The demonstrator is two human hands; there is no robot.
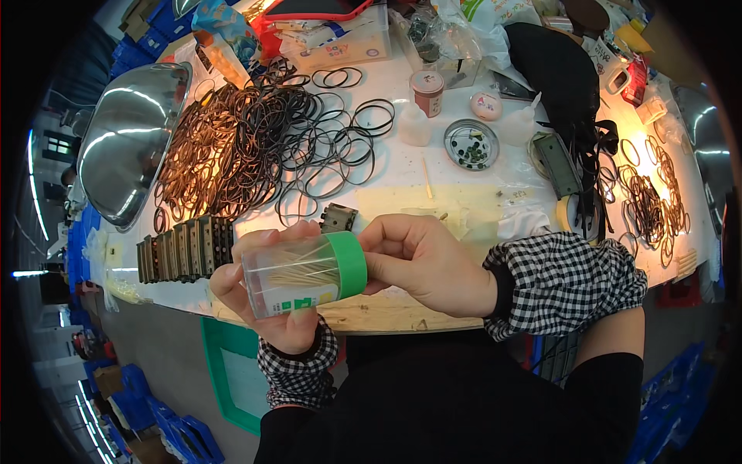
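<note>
A clear plastic jar of toothpicks with a green lid lies tilted on its side in the air above the table's near edge. My left hand wraps round the jar's body from below, its fingers behind and its thumb in front. At the green lid, my right hand pinches the end with thumb and bent fingers. The toothpicks show through the clear wall. Just behind the jar stands a small dark slotted block. A row of several similar dark blocks stands left of my left hand.
A big heap of black rubber rings covers the table's left half, beside a shiny metal lamp shade. Toward the back are a round metal dish of small dark parts, white bottles and a black bag. A green bin sits below.
</note>
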